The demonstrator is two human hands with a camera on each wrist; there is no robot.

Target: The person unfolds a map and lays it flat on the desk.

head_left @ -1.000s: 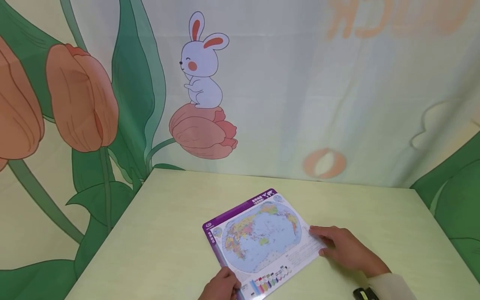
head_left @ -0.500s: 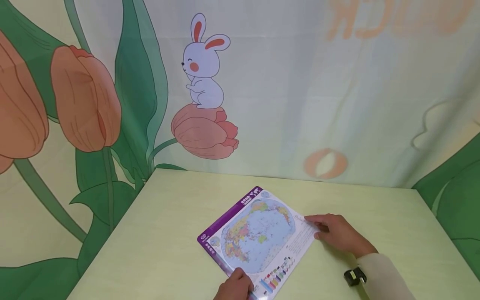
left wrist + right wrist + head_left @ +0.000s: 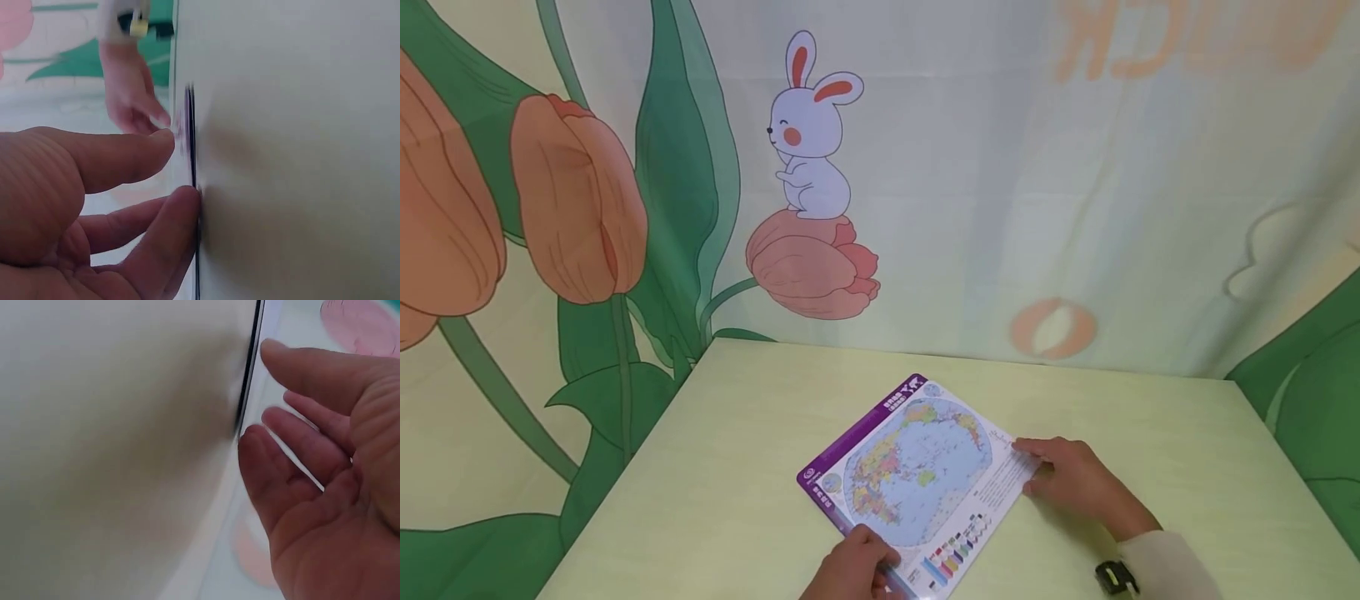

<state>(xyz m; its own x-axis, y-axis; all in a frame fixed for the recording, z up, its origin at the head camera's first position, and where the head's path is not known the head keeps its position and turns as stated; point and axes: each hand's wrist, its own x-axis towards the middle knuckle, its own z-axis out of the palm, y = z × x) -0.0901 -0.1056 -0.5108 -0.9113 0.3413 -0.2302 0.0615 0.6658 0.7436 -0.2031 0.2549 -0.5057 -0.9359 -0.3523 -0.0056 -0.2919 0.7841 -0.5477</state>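
A thin world map board with a purple border lies tilted on the pale yellow table, its printed side up. At its lower left edge is my left hand. In the left wrist view the fingertips meet the board's edge, while the thumb stands a little off its face. My right hand is at the right side, with its fingertips right at the edge. Seen from the right wrist, its fingers are loosely extended beside the board's dark edge.
The table reaches back to a curtain printed with tulips and a white rabbit. A small black device is strapped at the right sleeve.
The board has turned counterclockwise and shifted slightly left. My right hand has moved with it, a little left and up. My left hand went right, then back left along the edge.
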